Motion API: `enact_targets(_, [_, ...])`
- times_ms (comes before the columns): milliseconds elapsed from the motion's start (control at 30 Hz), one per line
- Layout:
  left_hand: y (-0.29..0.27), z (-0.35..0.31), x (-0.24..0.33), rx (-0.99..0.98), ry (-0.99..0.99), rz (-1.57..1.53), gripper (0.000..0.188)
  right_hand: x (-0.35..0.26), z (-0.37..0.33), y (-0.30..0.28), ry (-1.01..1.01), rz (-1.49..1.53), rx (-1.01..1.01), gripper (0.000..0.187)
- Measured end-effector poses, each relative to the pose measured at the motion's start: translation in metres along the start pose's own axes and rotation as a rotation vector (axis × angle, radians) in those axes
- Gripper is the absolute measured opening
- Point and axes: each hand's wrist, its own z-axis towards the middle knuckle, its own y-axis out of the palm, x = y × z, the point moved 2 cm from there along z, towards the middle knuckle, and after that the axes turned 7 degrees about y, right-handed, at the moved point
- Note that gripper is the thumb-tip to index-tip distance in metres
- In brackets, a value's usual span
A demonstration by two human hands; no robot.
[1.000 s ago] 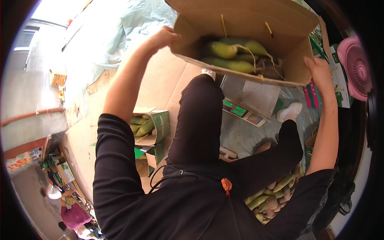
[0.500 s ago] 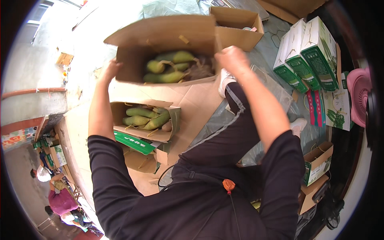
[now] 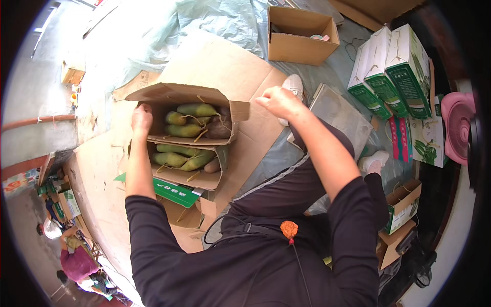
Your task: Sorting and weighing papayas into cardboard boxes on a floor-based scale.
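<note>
Loaded carton at the left hand, right hand free

The left hand is curled closed on the left end of the loaded carton, its fingertips partly hidden. The right hand is loosely half open, holds nothing that shows, and hangs apart from the carton's right end.

Just right of the left hand, inside the carton, lie long green radishes; farther along, toward the right hand, is a brown root vegetable. The load looks heavy and apt to roll; the radishes are probably firm, smooth and easily bruised. The cardboard seems stiff along its walls but bendy at the flaps, so both end walls offer the surest hold, better than the thin cord handle.

Nearer the body from the left hand sits a second carton of radishes, close alongside; whether they touch is unclear. Beyond both hands spreads a flattened cardboard sheet
</note>
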Motion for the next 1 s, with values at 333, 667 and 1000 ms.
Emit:
enact_targets(333, [0.032, -0.149, 0.205, -0.371, 0.568, -0.143, 0.047, 0.075, -0.084, -0.112, -0.079, 0.525, 0.212, 0.024])
enact_targets(667, [0.053, -0.161, 0.214, -0.420, 0.535, 0.110, 0.024, 0.244, -0.192, -0.109, 0.371, 0.678, 0.467, 0.022])
enact_targets(1000, [0.051, -0.185, 0.190, -0.489, 0.484, 0.178, 0.021, 0.311, -0.236, -0.066, 0.534, 0.836, 0.444, 0.022])
